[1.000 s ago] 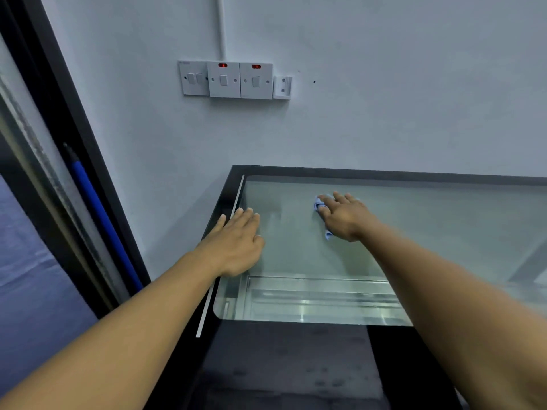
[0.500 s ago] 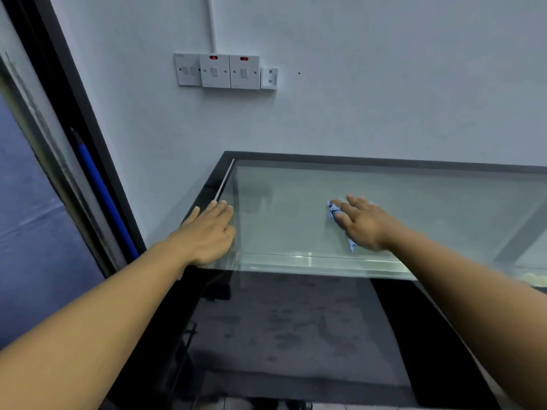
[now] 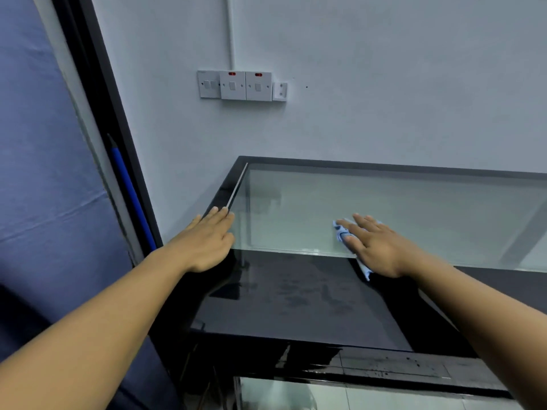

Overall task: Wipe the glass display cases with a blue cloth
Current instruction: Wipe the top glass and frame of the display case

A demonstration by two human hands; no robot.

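Observation:
A glass display case (image 3: 310, 303) with a black frame stands against the white wall; its far part is clear glass, its near part looks dark. My right hand (image 3: 376, 247) lies flat with straight fingers on a small blue cloth (image 3: 340, 232), pressing it onto the glass top where the clear and dark parts meet. Most of the cloth is hidden under the hand; a tail shows near the wrist. My left hand (image 3: 207, 239) rests flat and open on the case's left black edge beside a thin metal strip (image 3: 236, 187).
A row of white wall switches (image 3: 241, 85) sits above the case. A black door frame (image 3: 97, 93) and a blue pole (image 3: 133, 199) stand at the left, next to a blue fabric surface (image 3: 38, 173). A lower glass panel (image 3: 296, 395) shows beneath the case's front edge.
My right hand has drawn the cloth toward me, from the far clear glass to the line where the dark part begins. My left hand slid nearer along the left edge. The view tilted down.

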